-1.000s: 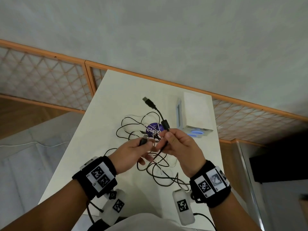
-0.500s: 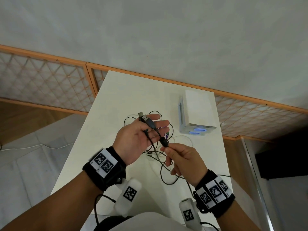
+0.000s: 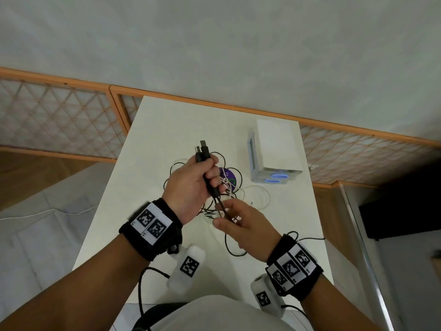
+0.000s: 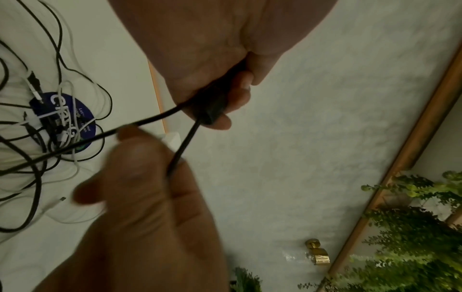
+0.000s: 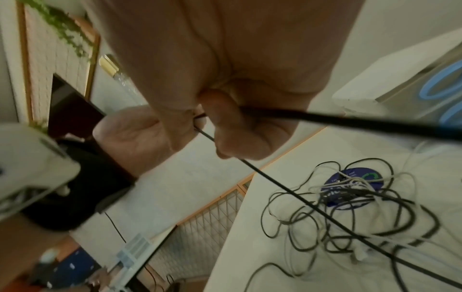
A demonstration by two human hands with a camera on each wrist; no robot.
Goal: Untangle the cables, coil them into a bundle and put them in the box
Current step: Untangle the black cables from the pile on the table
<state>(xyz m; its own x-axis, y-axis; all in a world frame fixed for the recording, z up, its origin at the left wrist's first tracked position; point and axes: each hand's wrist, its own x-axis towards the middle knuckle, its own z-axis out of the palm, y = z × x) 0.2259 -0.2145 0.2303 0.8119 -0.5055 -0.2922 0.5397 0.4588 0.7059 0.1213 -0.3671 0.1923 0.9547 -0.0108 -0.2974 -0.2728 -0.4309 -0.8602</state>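
The thin black cable [image 3: 216,198] runs between my two hands above the white rectangular table [image 3: 152,144]: its two black USB plug ends [image 3: 202,151] stand side by side, pointing up and away from me, and both strands drop from them toward my lower hand. My left hand [image 3: 191,187] is closed around the two plug bodies, fingers curled over them, thumb side toward the camera. My right hand [image 3: 241,224] sits just below and to the right, thumb and fingers pinching the black strands where they leave the left fist; the right wrist view confirms a strand passing through the curled fingers [image 5: 232,126]. From that pinch the cable falls to the table and joins the tangled heap of black and white cables [image 3: 229,187], which lies on the tabletop beneath and beyond my hands. The heap partly covers a round dark-blue printed sticker [image 3: 228,174]. A loose white connector tip [image 4: 61,199] lies at the near edge of the heap. The white rectangular box with two blue oval rings on its near face [image 3: 274,154] stands on the table to the right of the heap, apart from it. Black wristbands carrying square coded markers [image 3: 149,222] wrap both wrists.
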